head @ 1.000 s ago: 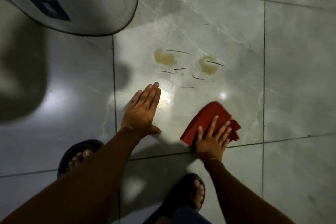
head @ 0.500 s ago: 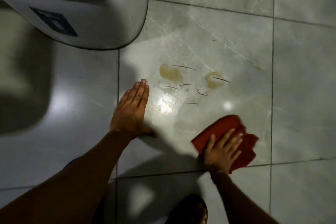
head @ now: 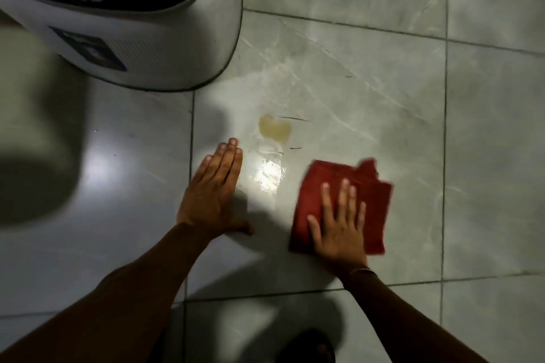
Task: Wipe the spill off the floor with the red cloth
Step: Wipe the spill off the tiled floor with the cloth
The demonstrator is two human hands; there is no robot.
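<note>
A yellowish spill patch (head: 274, 130) lies on the grey tiled floor (head: 368, 82), with thin dark streaks beside it and a wet glare just below it. The red cloth (head: 374, 200) lies flat on the floor to the right of and below the patch, not touching it. My right hand (head: 339, 230) presses down on the cloth with fingers spread. My left hand (head: 212, 197) rests flat on the bare tile left of the wet area, fingers together and holding nothing.
A white rounded appliance (head: 147, 47) with a dark top stands on the floor at the upper left, close to the spill. A foot in a dark sandal (head: 306, 348) shows at the bottom edge. Open tile extends to the right.
My right hand has pushed the red cloth forward and flattened it. The right-hand spill patch no longer shows; only the left one does. My left hand stayed planted.
</note>
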